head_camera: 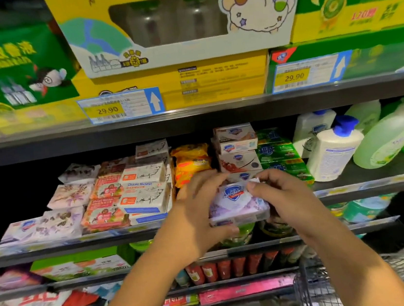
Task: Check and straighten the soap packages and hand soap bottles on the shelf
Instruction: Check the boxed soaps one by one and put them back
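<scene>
While straightening the soap row, holding a lavender Safeguard soap package point(237, 204) just in front of the shelf lip point(129, 232), below the stack of Safeguard boxes point(237, 148). Clamping its left side with the left hand point(198, 211), fingers curled over the top and thumb under, and pinching its upper right corner with the right hand point(279, 194). Likely calling next for sliding it back squarely, label forward, beside the orange soap packs point(192, 161), then turning to the leaning hand soap bottles point(332, 147).

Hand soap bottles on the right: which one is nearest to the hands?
The blue-capped white bottle at the front of the group. The other white bottle stands behind it, and the green bottles are farther to the right.
</scene>
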`<state>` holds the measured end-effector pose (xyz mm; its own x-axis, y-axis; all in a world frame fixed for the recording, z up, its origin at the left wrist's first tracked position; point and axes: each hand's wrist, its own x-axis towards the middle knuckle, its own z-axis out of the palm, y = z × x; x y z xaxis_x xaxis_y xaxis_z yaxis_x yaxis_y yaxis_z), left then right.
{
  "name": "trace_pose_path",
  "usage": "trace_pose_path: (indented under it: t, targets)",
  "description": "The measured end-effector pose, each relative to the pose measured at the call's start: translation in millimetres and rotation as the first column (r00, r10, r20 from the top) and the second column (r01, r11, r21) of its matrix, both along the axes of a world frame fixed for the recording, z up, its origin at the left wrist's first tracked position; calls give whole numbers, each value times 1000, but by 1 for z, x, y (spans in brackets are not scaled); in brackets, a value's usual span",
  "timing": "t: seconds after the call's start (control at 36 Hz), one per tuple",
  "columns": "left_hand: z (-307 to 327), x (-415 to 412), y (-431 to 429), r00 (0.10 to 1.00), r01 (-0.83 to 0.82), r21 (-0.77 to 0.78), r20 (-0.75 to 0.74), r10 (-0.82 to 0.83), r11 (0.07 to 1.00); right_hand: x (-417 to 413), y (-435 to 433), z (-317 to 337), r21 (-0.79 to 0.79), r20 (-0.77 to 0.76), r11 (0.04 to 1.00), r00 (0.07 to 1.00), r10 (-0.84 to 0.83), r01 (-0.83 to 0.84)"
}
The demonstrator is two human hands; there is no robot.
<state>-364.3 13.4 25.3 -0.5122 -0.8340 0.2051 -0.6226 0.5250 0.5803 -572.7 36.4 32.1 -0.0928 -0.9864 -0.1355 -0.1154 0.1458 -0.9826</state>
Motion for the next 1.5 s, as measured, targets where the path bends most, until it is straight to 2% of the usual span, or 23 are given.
trace_pose_path:
  t: [0.06,0.17,0.28,0.36,0.44,0.56,0.72,0.81,0.92,1.06,1.14,1.22,1.31,1.39,1.5]
  targets:
    - [6,9,-2,997,28,-111,78,-20,993,12,-7,5,-39,-41,998,998,47,-48]
    - [13,24,-10,998,-42,-49,48,44,998,32,-20,8,-94,-77,992,994,77,-84]
    - [15,58,-22,985,-118,42,-123,122,992,54,-35,6,-26,-13,1000,1000,14,-15]
    - [14,88,-28,966,-181,105,-169,197,978,71,-48,-1,-16,-169,997,983,78,-82]
    - [7,125,-36,934,-244,152,-229,274,958,93,-59,-4,-30,-431,971,879,201,-237]
    - [4,172,-38,885,-317,190,-293,362,929,130,-68,-3,-24,-678,944,699,226,-329]
    - [-1,247,-39,837,-452,176,-256,484,874,174,-76,1,79,-840,918,471,271,-389]
    - [-6,283,-41,800,-514,183,-249,545,838,188,-79,-4,94,-898,926,371,237,-364]
    - [-15,332,-47,774,-572,195,-193,603,797,197,-80,-20,-9,-895,953,426,127,-304]
    - [-27,376,-76,764,-616,155,-121,634,772,201,-79,-44,-193,-850,929,526,2,-316]
    - [-37,391,-97,787,-599,169,-59,614,783,205,-76,-46,-202,-839,946,543,-34,-253]
    - [-44,402,-113,826,-551,174,-29,563,816,210,-72,-48,-204,-873,950,484,-66,-237]
    - [-49,411,-127,875,-484,122,66,479,867,214,-69,-50,-185,-872,961,486,-64,-204]
    - [-54,414,-135,929,-368,128,101,357,921,220,-68,-46,-178,-865,971,495,-79,-158]
    - [-65,418,-144,917,-241,106,350,191,965,225,-67,-45,-180,-853,975,514,-89,-129]
